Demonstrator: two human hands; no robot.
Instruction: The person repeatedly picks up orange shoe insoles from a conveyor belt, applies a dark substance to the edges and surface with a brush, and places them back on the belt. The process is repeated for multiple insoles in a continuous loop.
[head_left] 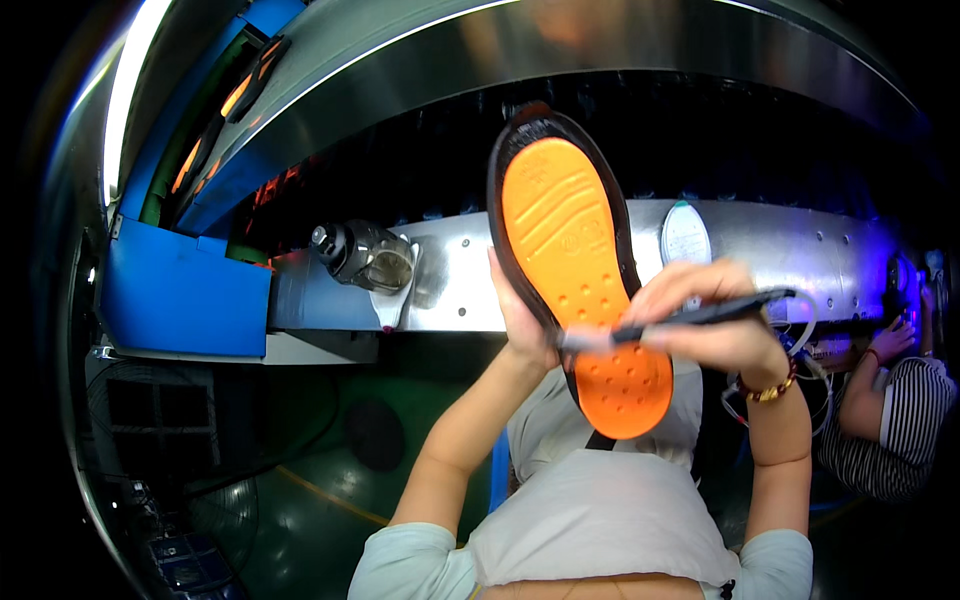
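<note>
Upright before me is a black shoe sole [625, 235] with a bright orange bottom panel [560, 215], ridged at the top and dotted with small dimples lower down. My left hand [522, 320] grips its left edge; some of the fingers are hidden behind it. Pinched in my right hand [715, 330] is a brush [628, 333] with a black handle. Its pale, motion-blurred tip lies across the narrow middle of the sole, near the left edge. A thin clear tube seems to run from the handle's back end.
Behind the sole runs a metal ledge [450, 260] in front of a dark conveyor. On it are a dark clear bottle [375, 260] and a white oval object [685, 237]. A blue machine housing [185, 295] stands left. Another person in stripes [915, 410] works at right.
</note>
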